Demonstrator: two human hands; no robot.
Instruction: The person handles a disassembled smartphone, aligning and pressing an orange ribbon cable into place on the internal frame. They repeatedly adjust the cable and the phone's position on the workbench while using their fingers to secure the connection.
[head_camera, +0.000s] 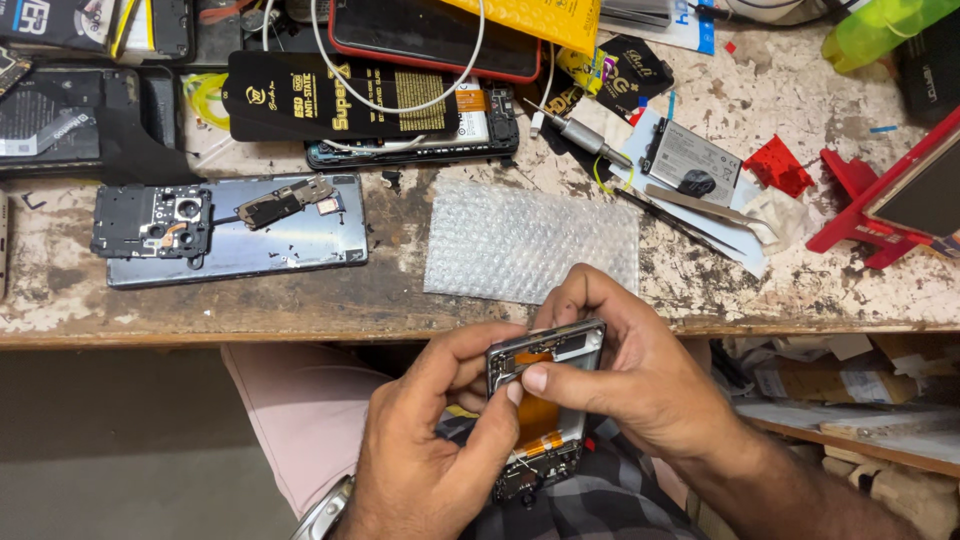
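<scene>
Both hands grip an opened dark phone frame w/ orange flex cable (545, 400), held near, over the lap, below the worn wooden bench edge (200, 320). Left hand (430, 450) fingers curled shut round its left side; right hand (625, 375) closed on top, thumb pressing. Bubble-wrap sheet (530, 240) lies just beyond.

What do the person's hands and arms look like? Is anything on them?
Both hands are bare, with no gloves or rings showing. The left hand has a silver metal wristband at the wrist. The right hand and its forearm show no sleeve.
</scene>
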